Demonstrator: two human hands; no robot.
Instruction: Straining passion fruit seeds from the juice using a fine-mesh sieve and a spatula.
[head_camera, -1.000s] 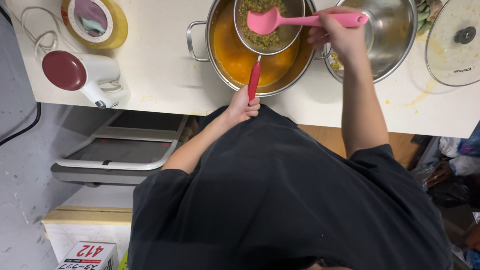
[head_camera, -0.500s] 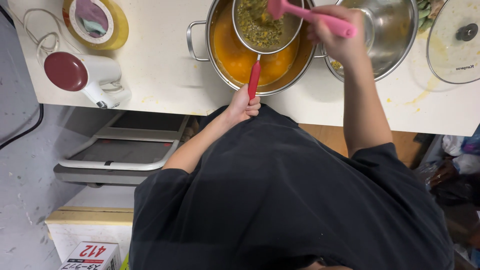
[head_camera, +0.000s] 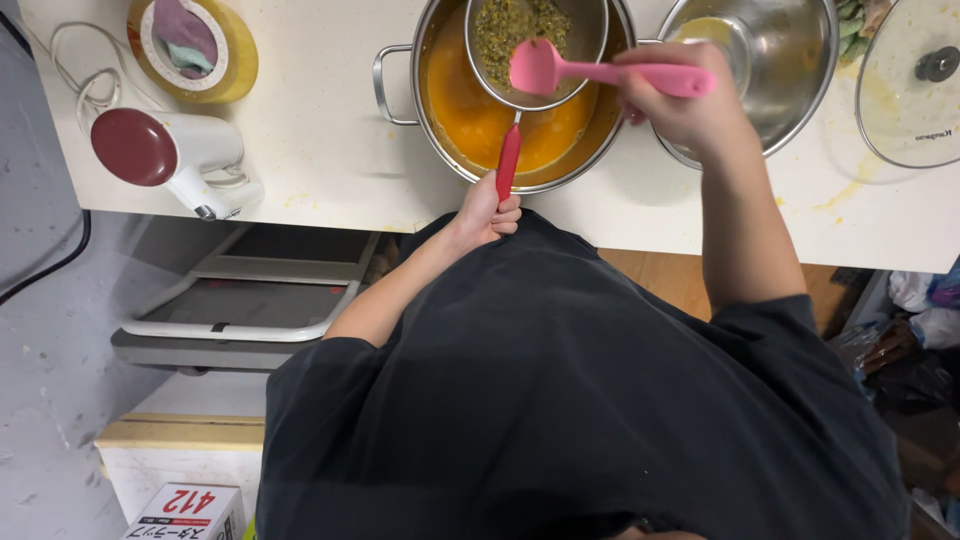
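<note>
The spatula (head_camera: 540, 68) has swung down onto the pulp; left hand (head_camera: 488, 212) grips the sieve (head_camera: 537, 45) by its red handle over the pot (head_camera: 520, 100); right hand (head_camera: 680, 95) clasps the stiff, probably slick spatula handle.

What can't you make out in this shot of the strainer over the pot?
Head view only:
- Strainer: far rim cut off by the top edge.
- Left hand: fingers curl round the red handle, hiding its end.
- Pot bottom: hidden under orange liquid.
- Steel bowl: partly behind the right hand with the pink spatula.
</note>
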